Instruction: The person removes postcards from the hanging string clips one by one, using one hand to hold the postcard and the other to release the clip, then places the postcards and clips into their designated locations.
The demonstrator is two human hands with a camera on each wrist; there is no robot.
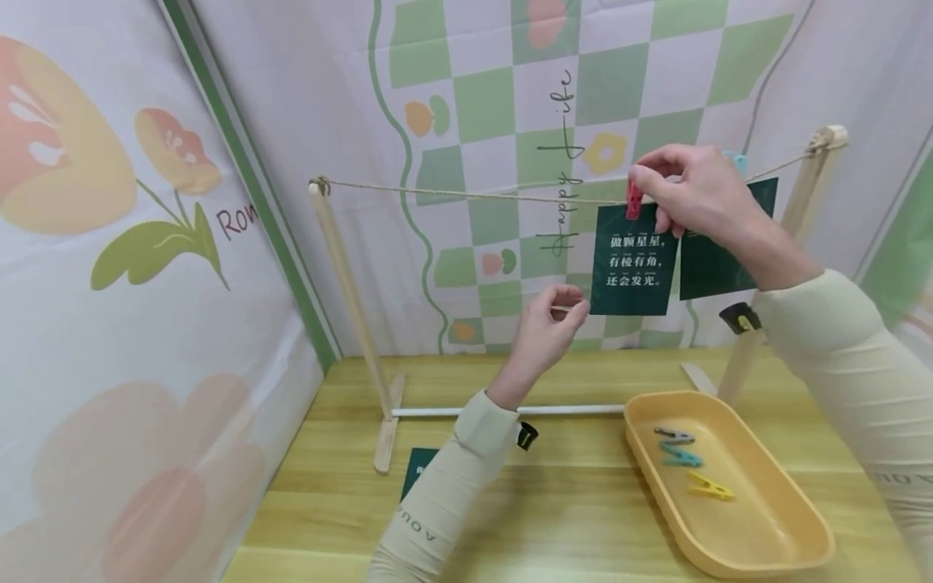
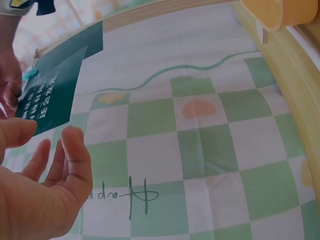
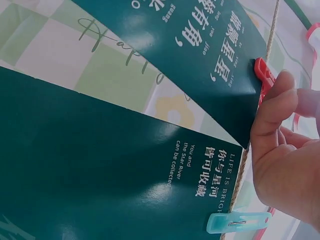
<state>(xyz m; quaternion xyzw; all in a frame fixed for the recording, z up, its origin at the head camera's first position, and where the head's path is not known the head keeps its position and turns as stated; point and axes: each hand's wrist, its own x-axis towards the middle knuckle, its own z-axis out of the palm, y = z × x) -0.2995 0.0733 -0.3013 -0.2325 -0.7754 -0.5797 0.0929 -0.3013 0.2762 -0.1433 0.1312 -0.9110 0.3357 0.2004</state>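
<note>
A dark green card [image 1: 631, 267] with white writing hangs from the rope [image 1: 466, 194], with a red clothespin [image 1: 634, 199] at its top edge. My right hand [image 1: 696, 190] pinches the red clothespin between thumb and fingertips. Just off the card's lower left corner is my left hand [image 1: 548, 324], its thumb and fingers apart and loosely bent in the left wrist view. A second green card [image 3: 100, 160] hangs to the right, held on the rope by a light blue clothespin [image 3: 239, 222].
Two wooden posts [image 1: 350, 291] carry the rope, and a white rod [image 1: 568, 410] joins their feet. An orange tray [image 1: 816, 534] on the table holds a grey, a blue and a yellow clothespin [image 1: 710, 487]. Another green card [image 1: 419, 470] lies partly under my left forearm.
</note>
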